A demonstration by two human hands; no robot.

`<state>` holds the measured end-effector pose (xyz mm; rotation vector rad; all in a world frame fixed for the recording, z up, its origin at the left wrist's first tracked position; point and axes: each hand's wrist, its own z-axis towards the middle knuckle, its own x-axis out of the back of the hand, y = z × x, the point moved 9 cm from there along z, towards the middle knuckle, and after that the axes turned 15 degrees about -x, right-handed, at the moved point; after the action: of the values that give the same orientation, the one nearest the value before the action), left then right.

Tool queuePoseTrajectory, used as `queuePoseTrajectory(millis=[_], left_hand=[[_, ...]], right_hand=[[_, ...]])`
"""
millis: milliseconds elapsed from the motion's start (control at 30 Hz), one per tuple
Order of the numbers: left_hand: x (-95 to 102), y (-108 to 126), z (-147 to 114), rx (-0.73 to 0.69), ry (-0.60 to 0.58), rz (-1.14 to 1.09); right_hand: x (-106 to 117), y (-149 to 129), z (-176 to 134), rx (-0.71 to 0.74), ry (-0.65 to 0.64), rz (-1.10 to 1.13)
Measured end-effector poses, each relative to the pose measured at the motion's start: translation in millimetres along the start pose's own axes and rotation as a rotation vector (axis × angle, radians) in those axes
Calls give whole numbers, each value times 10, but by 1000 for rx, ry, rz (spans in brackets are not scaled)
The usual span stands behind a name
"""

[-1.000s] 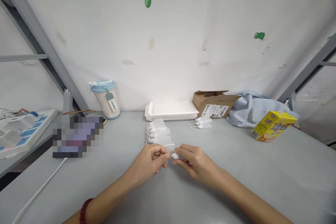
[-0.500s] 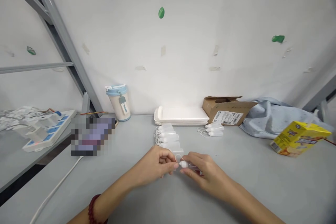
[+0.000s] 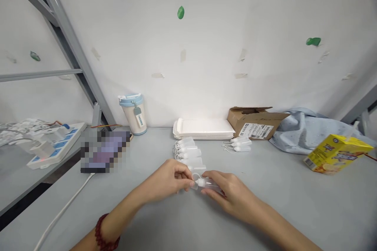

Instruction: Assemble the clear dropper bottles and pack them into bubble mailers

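My right hand (image 3: 228, 191) is closed around a small clear squeeze bottle (image 3: 209, 183), which lies sideways with its white nozzle pointing left. My left hand (image 3: 169, 180) pinches the bottle's small tethered cap just off the nozzle tip; the fingertips mostly hide it. A thin strap (image 3: 196, 174) loops from the bottle's neck towards those fingers. Right behind my hands, several similar squeeze bottles (image 3: 191, 153) lie in a row, straps to the left. A smaller group of the same bottles (image 3: 242, 148) lies farther right.
Against the wall are a stack of white trays (image 3: 206, 129), an opened cardboard box (image 3: 256, 125) and a blue cloth (image 3: 300, 129). A yellow drink carton (image 3: 332, 155) lies at right. At left stand a lidded cup (image 3: 134, 115), a charging phone (image 3: 106, 153) and a power strip (image 3: 59, 147).
My left fingers have shifted slightly left, away from the right hand. The bottle's nozzle has also come a little to the left, and more of the bottle shows between my hands.
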<state>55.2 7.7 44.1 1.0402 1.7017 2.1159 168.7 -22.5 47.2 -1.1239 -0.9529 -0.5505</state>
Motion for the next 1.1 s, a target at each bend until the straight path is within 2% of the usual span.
queuePoseTrajectory(millis=[233, 400, 633, 867, 1000, 1100], left_hand=[[268, -33, -25, 30, -43, 128], [304, -151, -11, 73, -19, 168], [332, -248, -32, 108, -29, 193], [455, -293, -66, 164, 39, 264], [473, -305, -67, 156, 40, 314], [458, -317, -64, 168, 31, 370]], right_hand=[[102, 65, 49, 27, 106, -57], [86, 51, 66, 64, 115, -110], [157, 159, 98, 34, 150, -162], [458, 480, 190, -97, 257, -230], [656, 782, 222, -236, 350, -485], [738, 1079, 226, -377, 335, -673]])
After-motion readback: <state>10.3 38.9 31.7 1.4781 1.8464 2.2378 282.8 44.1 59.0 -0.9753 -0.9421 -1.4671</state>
